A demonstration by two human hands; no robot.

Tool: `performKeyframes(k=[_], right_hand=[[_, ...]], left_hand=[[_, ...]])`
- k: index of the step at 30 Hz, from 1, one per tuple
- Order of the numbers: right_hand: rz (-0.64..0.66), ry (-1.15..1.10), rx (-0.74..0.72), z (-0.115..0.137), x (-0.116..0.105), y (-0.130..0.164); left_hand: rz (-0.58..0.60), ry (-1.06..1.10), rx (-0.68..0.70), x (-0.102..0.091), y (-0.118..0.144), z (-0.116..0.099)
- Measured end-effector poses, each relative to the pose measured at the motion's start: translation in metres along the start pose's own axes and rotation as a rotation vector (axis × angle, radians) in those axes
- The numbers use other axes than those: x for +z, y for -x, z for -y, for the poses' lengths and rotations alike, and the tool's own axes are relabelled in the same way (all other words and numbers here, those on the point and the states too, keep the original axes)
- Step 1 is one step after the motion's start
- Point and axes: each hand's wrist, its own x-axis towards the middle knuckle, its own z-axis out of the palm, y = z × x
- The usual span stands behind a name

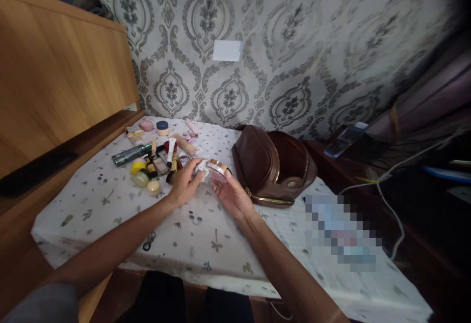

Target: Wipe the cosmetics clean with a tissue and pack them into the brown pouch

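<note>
Above the middle of the table, my right hand [235, 196] grips a round cosmetic jar [218, 169] with a shiny rose-gold band. My left hand [186, 184] pinches a crumpled white wipe [202, 167] against the jar's left side. Just left of that hand lies a cluster of cosmetics: a white tube [171, 150], a yellow-lidded jar [138, 167], a small cream-coloured jar [153, 187] and several dark bottles. To the right of my right hand stands a brown leather bag [255, 166], unzipped, its inside dark.
A patterned white cloth [165, 239] covers the table. A pink jar [146, 125] and a blue-lidded jar [162, 127] stand at the back left. Wooden furniture [66, 53] borders the left side. On the right are a clear plastic case [344, 140], a white cable [395, 215] and a blurred-out patch.
</note>
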Motion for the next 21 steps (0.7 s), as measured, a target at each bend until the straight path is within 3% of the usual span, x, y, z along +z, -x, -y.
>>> performKeyframes(k=[12,15,18,21], right_hand=[[0.120,0.158,-0.029,-0.005,0.006,0.004],[0.122,0.177,-0.007,-0.006,0.004,0.003],[0.127,0.182,0.001,-0.007,0.002,0.003],[0.165,0.180,-0.080,-0.007,0.004,0.003]], left_hand=[[-0.064,-0.188,0.375,0.001,0.005,-0.007],[-0.050,-0.171,0.328,0.000,0.003,-0.009],[-0.030,-0.081,0.193,-0.002,0.001,-0.008],[0.012,0.027,0.026,-0.002,0.000,-0.005]])
